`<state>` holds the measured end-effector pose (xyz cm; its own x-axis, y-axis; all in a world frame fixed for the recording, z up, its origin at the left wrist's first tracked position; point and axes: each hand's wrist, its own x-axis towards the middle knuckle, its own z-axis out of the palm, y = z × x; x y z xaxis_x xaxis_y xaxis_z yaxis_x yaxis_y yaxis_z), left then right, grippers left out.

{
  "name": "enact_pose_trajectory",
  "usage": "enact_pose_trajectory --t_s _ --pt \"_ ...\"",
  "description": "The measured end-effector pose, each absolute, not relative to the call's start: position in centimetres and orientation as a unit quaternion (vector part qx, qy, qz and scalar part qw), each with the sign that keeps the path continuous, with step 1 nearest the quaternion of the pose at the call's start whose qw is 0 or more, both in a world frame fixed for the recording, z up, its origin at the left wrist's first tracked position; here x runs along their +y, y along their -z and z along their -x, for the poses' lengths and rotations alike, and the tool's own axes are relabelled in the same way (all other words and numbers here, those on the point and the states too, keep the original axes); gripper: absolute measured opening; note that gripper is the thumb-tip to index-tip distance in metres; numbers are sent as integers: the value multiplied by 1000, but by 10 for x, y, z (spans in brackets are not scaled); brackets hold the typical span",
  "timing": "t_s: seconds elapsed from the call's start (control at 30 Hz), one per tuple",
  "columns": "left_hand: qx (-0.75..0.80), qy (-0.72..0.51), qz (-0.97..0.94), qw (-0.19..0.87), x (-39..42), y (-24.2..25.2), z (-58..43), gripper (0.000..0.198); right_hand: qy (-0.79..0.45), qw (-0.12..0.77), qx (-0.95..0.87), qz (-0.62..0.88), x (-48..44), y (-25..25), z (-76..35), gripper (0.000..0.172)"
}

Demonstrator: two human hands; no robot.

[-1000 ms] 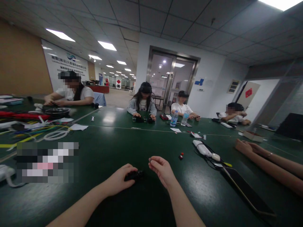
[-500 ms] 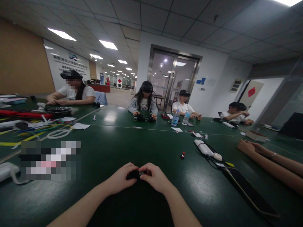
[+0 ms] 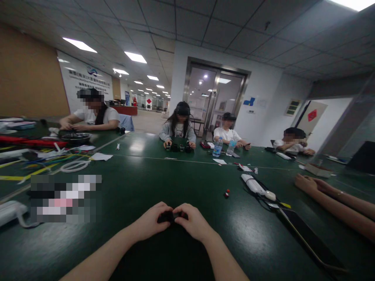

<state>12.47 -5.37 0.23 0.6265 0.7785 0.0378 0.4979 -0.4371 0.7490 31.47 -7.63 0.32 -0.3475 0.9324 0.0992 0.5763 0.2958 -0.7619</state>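
Note:
My left hand (image 3: 150,222) and my right hand (image 3: 193,221) meet low in the middle of the view, just over the green table. Between the fingertips of both is a small black object (image 3: 166,216), too dark and too covered by fingers to name. A greyish bit of it shows beside the right fingertips. The thumbs and fingers of each hand are closed about it. Ahead and to the right of my right hand lies a small red and dark item (image 3: 226,193), apart from both hands.
The green table (image 3: 140,175) carries a white power strip (image 3: 252,184) and a dark flat tablet-like device (image 3: 307,234) on the right. Cables and a white coil (image 3: 75,166) lie left. Two water bottles (image 3: 217,147) stand farther back. Another person's forearms (image 3: 334,203) rest at right; several people sit opposite.
The whole view has shifted very slightly. My hands keep almost the same place and the same hold on the small black object; the grey bit at the right fingertips looks darker.

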Motion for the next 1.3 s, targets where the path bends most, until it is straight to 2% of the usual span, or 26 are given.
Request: enact_pose_trajectory --t_s 0.27,0.57,0.83,1.3 --pt "392 -190 -829 351 -57 -7 -126 30 -307 260 -770 495 -76 -4 -315 21" --pt "398 -182 -826 355 -55 -4 -125 32 -353 290 -749 479 -72 -1 -318 17" --pt "390 -192 -820 373 -53 0 -122 35 -362 269 -756 474 -71 0 -318 18" --pt "396 -194 -822 361 -55 0 -122 38 -302 242 -793 470 -71 1 -318 20"
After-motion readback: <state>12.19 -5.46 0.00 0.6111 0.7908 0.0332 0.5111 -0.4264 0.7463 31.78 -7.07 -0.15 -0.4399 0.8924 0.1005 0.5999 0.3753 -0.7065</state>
